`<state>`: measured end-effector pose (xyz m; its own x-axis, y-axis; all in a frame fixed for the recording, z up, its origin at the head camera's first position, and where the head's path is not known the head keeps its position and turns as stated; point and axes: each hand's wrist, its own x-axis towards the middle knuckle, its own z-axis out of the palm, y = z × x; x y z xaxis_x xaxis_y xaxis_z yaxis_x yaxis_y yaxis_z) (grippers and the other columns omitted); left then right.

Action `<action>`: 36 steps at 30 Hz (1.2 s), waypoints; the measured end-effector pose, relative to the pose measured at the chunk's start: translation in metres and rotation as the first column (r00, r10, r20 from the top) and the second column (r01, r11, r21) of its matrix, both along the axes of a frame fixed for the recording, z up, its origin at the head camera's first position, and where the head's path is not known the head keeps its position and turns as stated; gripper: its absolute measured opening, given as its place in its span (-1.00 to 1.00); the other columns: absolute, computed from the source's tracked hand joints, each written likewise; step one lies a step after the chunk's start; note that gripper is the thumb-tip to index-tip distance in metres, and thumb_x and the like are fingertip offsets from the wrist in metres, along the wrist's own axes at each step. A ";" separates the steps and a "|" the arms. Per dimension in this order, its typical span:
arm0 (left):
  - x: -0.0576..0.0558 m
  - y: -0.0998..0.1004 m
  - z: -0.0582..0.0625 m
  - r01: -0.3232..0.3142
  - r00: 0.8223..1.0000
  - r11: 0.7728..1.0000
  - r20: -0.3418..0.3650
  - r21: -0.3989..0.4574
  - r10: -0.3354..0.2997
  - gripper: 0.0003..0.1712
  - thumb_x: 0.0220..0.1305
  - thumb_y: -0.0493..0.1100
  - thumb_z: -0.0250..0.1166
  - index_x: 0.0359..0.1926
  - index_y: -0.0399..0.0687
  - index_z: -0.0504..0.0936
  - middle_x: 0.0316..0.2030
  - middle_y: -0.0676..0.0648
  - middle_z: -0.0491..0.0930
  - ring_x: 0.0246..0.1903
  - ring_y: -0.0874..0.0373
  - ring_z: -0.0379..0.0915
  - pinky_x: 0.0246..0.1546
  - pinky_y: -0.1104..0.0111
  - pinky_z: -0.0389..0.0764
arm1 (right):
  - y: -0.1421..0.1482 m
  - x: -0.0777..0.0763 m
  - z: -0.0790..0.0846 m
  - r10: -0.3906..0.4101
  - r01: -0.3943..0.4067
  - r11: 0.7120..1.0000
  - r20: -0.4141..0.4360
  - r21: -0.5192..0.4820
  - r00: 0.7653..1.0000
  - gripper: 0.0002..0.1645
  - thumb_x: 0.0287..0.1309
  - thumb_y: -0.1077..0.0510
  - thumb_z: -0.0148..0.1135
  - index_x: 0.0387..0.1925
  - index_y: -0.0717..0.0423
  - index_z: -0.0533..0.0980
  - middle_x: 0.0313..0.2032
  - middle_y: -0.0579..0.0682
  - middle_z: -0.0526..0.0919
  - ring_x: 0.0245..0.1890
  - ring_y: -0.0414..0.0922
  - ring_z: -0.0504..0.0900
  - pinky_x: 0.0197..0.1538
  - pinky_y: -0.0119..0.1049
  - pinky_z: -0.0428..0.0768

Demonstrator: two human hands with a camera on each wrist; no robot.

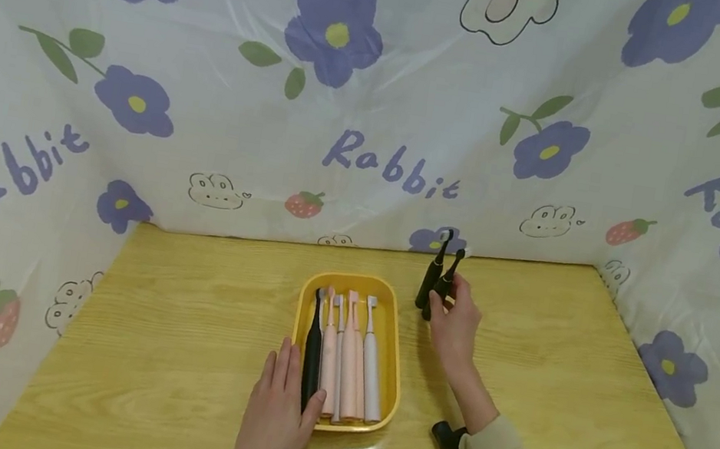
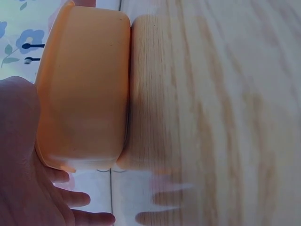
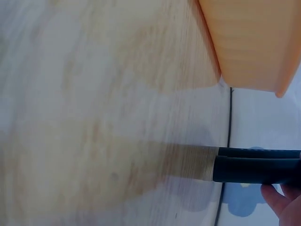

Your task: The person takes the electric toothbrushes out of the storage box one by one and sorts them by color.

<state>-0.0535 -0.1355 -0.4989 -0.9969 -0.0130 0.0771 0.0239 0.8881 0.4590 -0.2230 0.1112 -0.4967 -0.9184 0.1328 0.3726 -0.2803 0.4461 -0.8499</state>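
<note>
Electric toothbrushes being handled around a yellow tray (image 1: 391, 361) on the bench (image 1: 200, 309). Looked partway along: two black brushes were outside the tray, several others lay in it. The first black brush (image 1: 432, 276) stood upright on its base, off the tray's far right corner, no hand on it. The second black brush (image 1: 446, 280) stood just beside it, slightly nearer the person; its base looked to be on the bench too. Letting go of that second one seemed left to do. Any brushes in the tray, if they were due the same treatment, were also left.

Right hand (image 1: 457, 324) gripped the second black brush, thumb and fingertips pinched around the handle, off the tray's right side. Left hand (image 1: 277, 418) was at the tray's near left corner, fingers straight along the outside wall, thumb over the rim; read as steadying, not lifting.

Tray contents: one black brush (image 1: 312, 357) along the left wall, then pink brushes (image 1: 348, 370), a slim pale brush (image 1: 339, 361) among them, and a white-grey brush (image 1: 373, 370) nearest the right wall. All lay lengthwise, heads toward the tray's far end. Overlap at the left and middle, so exact count unclear. No other container in view.
</note>
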 end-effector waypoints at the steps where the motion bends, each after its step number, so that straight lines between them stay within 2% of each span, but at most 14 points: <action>1: 0.001 -0.001 0.000 -0.002 1.000 1.000 0.000 0.000 0.002 -0.09 0.52 0.12 0.14 0.53 -0.49 0.09 0.56 -0.40 -0.02 0.46 -0.44 -0.02 0.27 -0.29 0.29 | -0.001 0.000 -0.001 0.002 -0.002 1.000 0.003 -0.001 1.000 -0.46 0.38 0.35 0.24 0.32 0.41 0.37 0.08 0.37 0.60 0.10 0.20 0.63 0.06 0.03 0.66; 5: 0.001 -0.002 -0.001 -0.001 1.000 1.000 -0.004 -0.002 0.001 -0.08 0.53 0.14 0.12 0.53 -0.48 0.08 0.56 -0.39 -0.03 0.47 -0.44 -0.03 0.28 -0.29 0.29 | -0.002 0.000 -0.002 0.000 0.000 1.000 -0.009 -0.003 1.000 -0.47 0.38 0.36 0.24 0.32 0.40 0.37 0.07 0.36 0.61 0.09 0.20 0.63 0.05 0.04 0.67; 9: 0.000 -0.001 -0.002 -0.004 1.000 1.000 -0.008 -0.001 0.004 -0.08 0.53 0.15 0.11 0.54 -0.47 0.07 0.57 -0.38 -0.04 0.48 -0.42 -0.05 0.28 -0.29 0.29 | -0.001 -0.001 0.000 -0.016 0.017 0.999 -0.024 0.040 1.000 -0.44 0.37 0.33 0.27 0.33 0.38 0.38 0.06 0.35 0.62 0.06 0.22 0.63 0.04 0.08 0.66; 17: 0.001 -0.001 -0.002 -0.008 1.000 1.000 -0.003 0.011 0.008 -0.09 0.53 0.14 0.11 0.55 -0.45 0.06 0.57 -0.36 -0.05 0.49 -0.41 -0.06 0.30 -0.29 0.26 | -0.001 -0.002 0.001 -0.048 0.047 0.994 -0.002 0.102 0.999 -0.43 0.36 0.27 0.29 0.33 0.33 0.39 0.03 0.33 0.65 -0.02 0.26 0.66 0.04 0.12 0.62; 24: 0.002 -0.001 -0.002 -0.014 1.000 1.000 0.002 0.015 0.014 -0.08 0.52 0.14 0.13 0.55 -0.44 0.06 0.57 -0.35 -0.05 0.49 -0.41 -0.07 0.29 -0.29 0.26 | 0.000 -0.001 0.000 -0.037 0.036 0.996 0.013 0.082 0.999 -0.41 0.35 0.28 0.29 0.35 0.31 0.37 0.06 0.33 0.65 -0.02 0.25 0.66 0.02 0.14 0.61; 28: 0.002 -0.001 -0.001 -0.015 1.000 1.000 0.010 0.015 0.015 -0.08 0.53 0.15 0.12 0.55 -0.44 0.06 0.58 -0.35 -0.06 0.49 -0.41 -0.06 0.29 -0.29 0.26 | 0.000 0.003 0.000 -0.029 0.028 0.998 0.029 0.050 0.999 -0.34 0.35 0.28 0.29 0.40 0.31 0.31 0.16 0.33 0.58 0.06 0.28 0.60 0.05 0.18 0.58; 31: 0.002 -0.001 0.000 -0.016 1.000 1.000 0.019 0.011 0.016 -0.08 0.53 0.15 0.12 0.55 -0.44 0.06 0.58 -0.35 -0.06 0.49 -0.40 -0.07 0.30 -0.29 0.26 | -0.001 0.008 0.004 -0.028 0.028 1.000 -0.007 0.001 1.000 -0.30 0.33 0.29 0.30 0.42 0.33 0.27 0.24 0.32 0.49 0.11 0.30 0.55 0.10 0.19 0.54; 36: 0.002 -0.001 0.000 -0.018 1.000 1.000 0.019 0.016 0.018 -0.08 0.53 0.14 0.12 0.56 -0.43 0.05 0.58 -0.34 -0.06 0.50 -0.40 -0.08 0.31 -0.28 0.24 | -0.005 0.015 0.015 -0.035 0.029 0.999 -0.147 -0.042 0.989 -0.33 0.30 0.33 0.30 0.37 0.38 0.30 0.22 0.32 0.43 0.10 0.30 0.51 0.10 0.18 0.50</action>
